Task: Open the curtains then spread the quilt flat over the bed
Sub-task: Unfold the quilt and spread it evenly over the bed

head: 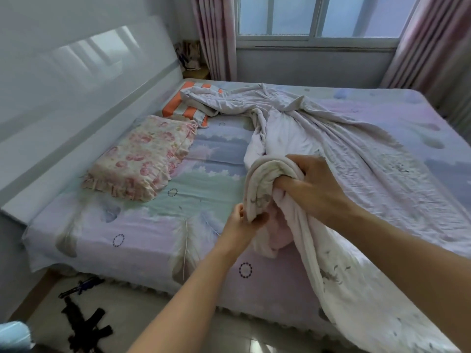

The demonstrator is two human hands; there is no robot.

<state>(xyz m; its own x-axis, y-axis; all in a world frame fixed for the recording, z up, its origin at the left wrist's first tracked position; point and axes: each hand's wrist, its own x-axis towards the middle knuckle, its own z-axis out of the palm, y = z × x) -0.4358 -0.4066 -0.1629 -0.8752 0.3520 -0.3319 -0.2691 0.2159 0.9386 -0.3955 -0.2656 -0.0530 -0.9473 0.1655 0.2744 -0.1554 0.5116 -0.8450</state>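
A pale grey-white quilt (356, 154) lies crumpled and twisted across the bed (132, 240), its near part hanging over the bed's front edge. My right hand (313, 184) grips a bunched fold of the quilt from above. My left hand (244, 222) pinches the lower edge of the same bunch just below. Pink curtains are drawn aside, one at the left of the window (216, 39) and one at the right (433, 47), and the window (318, 16) is uncovered.
A floral pillow (142, 159) and an orange-striped pillow (183, 103) lie near the white headboard (84, 80). Dark toy guns (84, 324) lie on the floor at the lower left. A small bedside stand (196, 72) sits in the far corner.
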